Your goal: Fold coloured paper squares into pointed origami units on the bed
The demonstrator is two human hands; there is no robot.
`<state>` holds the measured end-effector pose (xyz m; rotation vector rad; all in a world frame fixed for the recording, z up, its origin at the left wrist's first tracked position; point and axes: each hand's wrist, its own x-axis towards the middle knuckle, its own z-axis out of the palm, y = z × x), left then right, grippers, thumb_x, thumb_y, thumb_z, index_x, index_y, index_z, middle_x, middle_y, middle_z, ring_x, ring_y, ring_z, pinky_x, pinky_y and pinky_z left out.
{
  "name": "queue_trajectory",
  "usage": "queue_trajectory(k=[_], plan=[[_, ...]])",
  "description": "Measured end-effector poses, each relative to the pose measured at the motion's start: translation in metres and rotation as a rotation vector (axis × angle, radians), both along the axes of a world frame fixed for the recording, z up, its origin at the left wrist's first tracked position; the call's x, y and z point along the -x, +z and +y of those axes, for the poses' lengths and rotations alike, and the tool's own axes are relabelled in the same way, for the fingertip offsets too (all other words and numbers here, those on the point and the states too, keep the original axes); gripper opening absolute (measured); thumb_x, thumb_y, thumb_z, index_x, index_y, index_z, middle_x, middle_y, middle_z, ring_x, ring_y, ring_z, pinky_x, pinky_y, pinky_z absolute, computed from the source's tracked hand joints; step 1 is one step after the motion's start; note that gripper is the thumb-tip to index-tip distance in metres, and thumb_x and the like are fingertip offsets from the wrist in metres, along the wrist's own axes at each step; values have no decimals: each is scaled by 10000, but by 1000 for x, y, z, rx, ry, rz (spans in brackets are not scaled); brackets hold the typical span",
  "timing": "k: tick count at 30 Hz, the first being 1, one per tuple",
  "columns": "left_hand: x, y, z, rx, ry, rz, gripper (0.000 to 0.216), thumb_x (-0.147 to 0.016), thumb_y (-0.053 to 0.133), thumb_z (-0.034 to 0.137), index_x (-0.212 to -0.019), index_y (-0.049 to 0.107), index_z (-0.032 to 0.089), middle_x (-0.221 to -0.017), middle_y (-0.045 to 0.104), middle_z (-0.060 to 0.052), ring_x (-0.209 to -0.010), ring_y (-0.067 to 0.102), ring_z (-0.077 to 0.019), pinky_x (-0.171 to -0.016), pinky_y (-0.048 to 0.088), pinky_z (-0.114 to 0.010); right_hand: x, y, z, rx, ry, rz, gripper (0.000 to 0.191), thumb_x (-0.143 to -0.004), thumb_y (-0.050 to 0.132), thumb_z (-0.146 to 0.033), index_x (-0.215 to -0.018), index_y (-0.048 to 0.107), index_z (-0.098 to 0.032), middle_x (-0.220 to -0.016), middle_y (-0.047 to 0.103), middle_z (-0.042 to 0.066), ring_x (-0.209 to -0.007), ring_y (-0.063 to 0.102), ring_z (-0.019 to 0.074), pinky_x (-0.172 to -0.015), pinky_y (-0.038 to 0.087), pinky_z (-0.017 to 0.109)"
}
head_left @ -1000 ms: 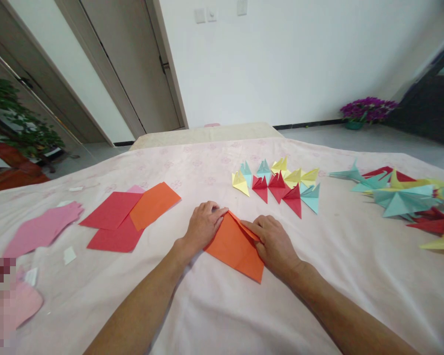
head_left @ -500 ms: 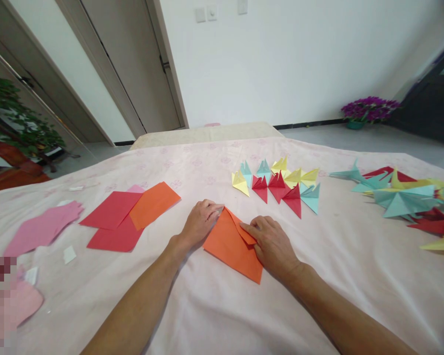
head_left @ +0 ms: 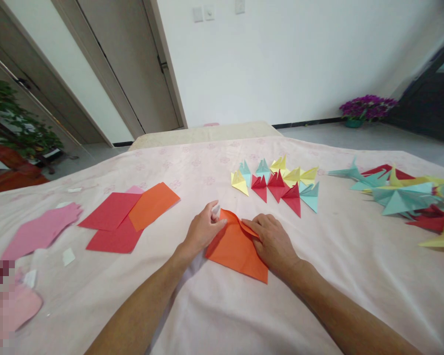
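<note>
A folded orange paper (head_left: 237, 249) lies on the pink cloth in front of me. My left hand (head_left: 203, 228) pinches its upper left corner and lifts that edge a little. On the paper's right side rests my right hand (head_left: 274, 241), fingers pressed down on a folded flap near the top. Both forearms reach in from the bottom of the view.
Flat red, orange and pink sheets (head_left: 128, 214) lie to the left, with pink cut shapes (head_left: 40, 229) further left. Several small folded paper pieces (head_left: 277, 185) sit beyond my hands. A heap of larger folded figures (head_left: 403, 197) is at the right edge. The table's cloth (head_left: 214, 315) covers everything.
My left hand has shifted from lying on the paper's top corner to pinching and raising it. The paper's upper edge now bulges upward. My right hand stays on the flap.
</note>
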<state>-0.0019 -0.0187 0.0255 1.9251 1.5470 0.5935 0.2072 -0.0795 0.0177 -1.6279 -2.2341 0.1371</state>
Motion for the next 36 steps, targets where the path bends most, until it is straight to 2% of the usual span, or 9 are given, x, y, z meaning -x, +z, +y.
queue_trajectory(k=[5, 8, 12, 18, 25, 30, 36], plan=[[-8, 7, -2, -53, 35, 252, 677, -803, 632, 458, -1423, 426, 283, -953, 722, -34, -849, 674, -227, -715, 445, -280, 1, -1, -1, -14, 11, -24, 434, -833, 546, -94, -1242, 627, -214, -974, 595, 78, -901, 489, 228, -817, 380, 336], [-13, 6, -1, -52, 40, 283, 654, -820, 607, 453, -1423, 423, 282, -970, 728, -43, -847, 678, -234, -714, 448, -288, 1, -1, -1, -17, 16, -19, 447, -835, 536, -90, -1257, 619, -214, -979, 597, 79, -903, 486, 230, -817, 380, 336], [-16, 4, 1, -91, 51, 300, 572, -849, 566, 379, -1400, 443, 292, -930, 731, -33, -835, 681, -237, -694, 442, -295, 1, -1, -1, -13, 38, -8, 565, -770, 517, -17, -1288, 604, -228, -975, 589, 73, -921, 477, 234, -838, 381, 341], [-15, 2, 5, -53, 91, 218, 556, -842, 589, 395, -1376, 474, 291, -934, 731, -24, -857, 677, -229, -707, 442, -293, 2, -1, -1, -9, 61, 2, 633, -718, 503, 17, -1287, 615, -237, -995, 582, 77, -929, 471, 236, -848, 397, 350], [-14, 2, 10, -33, 107, 90, 526, -816, 611, 297, -1334, 522, 312, -928, 732, 29, -852, 671, -180, -698, 432, -268, 0, -2, -2, 5, 75, 53, 637, -719, 477, 33, -1288, 611, -218, -998, 585, 77, -935, 478, 229, -863, 414, 344], [-13, 1, 13, -10, 114, 72, 573, -800, 646, 372, -1353, 517, 298, -943, 735, 20, -878, 669, -185, -714, 432, -264, 1, -4, -1, 9, 90, 86, 585, -749, 470, 26, -1273, 612, -191, -986, 592, 79, -932, 484, 227, -865, 415, 349], [-13, -4, 18, -17, 138, 18, 538, -781, 633, 272, -1310, 543, 306, -939, 733, 31, -862, 668, -166, -698, 433, -246, 0, -4, 0, 3, 106, 129, 551, -790, 471, -1, -1291, 599, -191, -982, 596, 78, -924, 486, 226, -855, 417, 355]])
